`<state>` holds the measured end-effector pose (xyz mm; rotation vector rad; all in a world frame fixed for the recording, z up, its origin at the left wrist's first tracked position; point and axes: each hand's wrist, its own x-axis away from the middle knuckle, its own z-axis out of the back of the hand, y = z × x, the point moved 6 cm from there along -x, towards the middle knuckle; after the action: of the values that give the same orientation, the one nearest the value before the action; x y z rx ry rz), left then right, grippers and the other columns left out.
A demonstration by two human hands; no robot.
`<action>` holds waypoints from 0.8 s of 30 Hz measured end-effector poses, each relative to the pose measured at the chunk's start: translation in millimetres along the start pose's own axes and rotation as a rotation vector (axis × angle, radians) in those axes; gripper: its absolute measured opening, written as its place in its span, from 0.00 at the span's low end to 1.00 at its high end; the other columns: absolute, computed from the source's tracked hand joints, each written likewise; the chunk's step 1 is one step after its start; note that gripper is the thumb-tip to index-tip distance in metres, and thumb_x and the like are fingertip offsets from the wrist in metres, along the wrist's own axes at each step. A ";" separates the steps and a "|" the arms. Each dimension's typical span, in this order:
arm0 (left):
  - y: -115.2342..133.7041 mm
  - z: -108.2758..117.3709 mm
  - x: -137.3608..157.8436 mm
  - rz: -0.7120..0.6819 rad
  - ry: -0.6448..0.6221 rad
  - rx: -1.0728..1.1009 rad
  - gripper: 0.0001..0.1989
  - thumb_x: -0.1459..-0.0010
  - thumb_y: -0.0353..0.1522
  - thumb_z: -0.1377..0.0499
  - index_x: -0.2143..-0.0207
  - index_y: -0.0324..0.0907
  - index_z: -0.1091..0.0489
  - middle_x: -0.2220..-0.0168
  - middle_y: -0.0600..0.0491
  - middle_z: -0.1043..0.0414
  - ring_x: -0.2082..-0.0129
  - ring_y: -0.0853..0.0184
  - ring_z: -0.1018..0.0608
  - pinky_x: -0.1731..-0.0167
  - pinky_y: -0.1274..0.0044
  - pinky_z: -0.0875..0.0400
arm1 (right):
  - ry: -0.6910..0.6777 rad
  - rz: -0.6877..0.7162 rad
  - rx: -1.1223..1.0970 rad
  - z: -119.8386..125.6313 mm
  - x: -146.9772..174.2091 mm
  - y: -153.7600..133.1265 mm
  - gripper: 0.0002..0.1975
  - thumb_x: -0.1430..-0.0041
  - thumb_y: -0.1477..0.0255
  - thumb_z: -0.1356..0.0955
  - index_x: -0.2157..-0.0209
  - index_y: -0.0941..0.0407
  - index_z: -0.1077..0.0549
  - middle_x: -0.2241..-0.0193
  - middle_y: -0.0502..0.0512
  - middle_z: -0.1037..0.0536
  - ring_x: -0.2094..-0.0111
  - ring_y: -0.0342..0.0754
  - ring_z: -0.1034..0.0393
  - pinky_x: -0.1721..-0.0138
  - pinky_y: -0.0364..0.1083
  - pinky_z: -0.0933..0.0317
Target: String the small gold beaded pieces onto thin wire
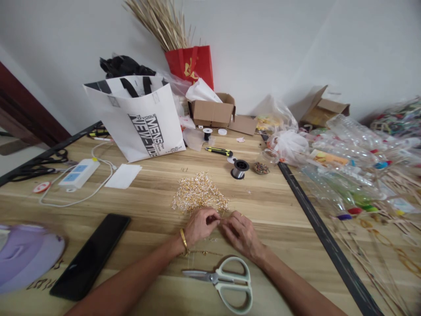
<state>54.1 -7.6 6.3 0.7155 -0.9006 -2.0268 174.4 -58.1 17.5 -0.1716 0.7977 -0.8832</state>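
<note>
Just in front of a pile of small gold and clear beads, my two hands meet over the wooden table. My left hand, with a gold bangle at the wrist, is closed, thumb and finger pinched together. My right hand is closed too, its fingertips almost touching the left ones. Whatever lies between the fingertips is too small to name. Below the hands rest a thin beaded chain and a pair of scissors with pale green handles, blades pointing left.
Beyond the beads lie a wire spool, a jar of small beads and a yellow-black utility knife. A phone and power strip are at left. Plastic bottles crowd the right; a white bag stands behind.
</note>
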 end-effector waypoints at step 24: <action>8.7 0.8 -0.1 -0.046 -0.035 0.025 0.05 0.49 0.24 0.43 0.75 0.38 0.29 0.76 0.54 0.29 0.75 0.71 0.30 0.71 0.80 0.38 | -0.007 -0.024 -0.020 -0.5 -0.3 3.0 0.06 0.38 0.74 0.38 0.68 0.56 0.31 0.74 0.54 0.31 0.72 0.46 0.36 0.72 0.43 0.42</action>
<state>57.2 -11.1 13.7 0.7226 -0.9383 -2.0775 175.9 -55.9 16.0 -0.2025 0.7991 -0.8971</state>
